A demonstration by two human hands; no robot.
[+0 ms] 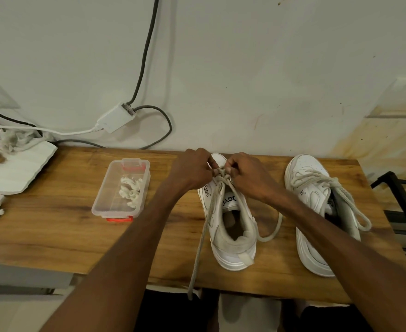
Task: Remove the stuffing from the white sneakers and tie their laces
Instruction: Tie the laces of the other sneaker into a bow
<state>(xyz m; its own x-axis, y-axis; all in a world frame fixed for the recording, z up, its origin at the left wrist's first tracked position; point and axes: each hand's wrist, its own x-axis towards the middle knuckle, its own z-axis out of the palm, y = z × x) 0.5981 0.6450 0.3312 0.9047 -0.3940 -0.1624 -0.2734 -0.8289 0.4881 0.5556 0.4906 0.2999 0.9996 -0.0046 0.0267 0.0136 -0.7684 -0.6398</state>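
Two white sneakers stand on the wooden table [60, 226], toes toward the wall. Over the left sneaker [230, 226], my left hand [193, 171] and my right hand [247, 176] meet at its upper eyelets, each pinching its grey lace [203, 238] where the strands cross. One lace end trails down past the table's front edge; another loops on the table to the shoe's right. Its opening looks empty. The right sneaker [312, 212] lies apart with its lace in a loose bow.
A clear plastic box [106, 204] with red clasps holds white stuffing [131, 191] left of the shoes. Further left lie a white padded sheet [17, 168], rope pieces and cables along the wall. A black rack [403, 212] stands off the table's right edge.
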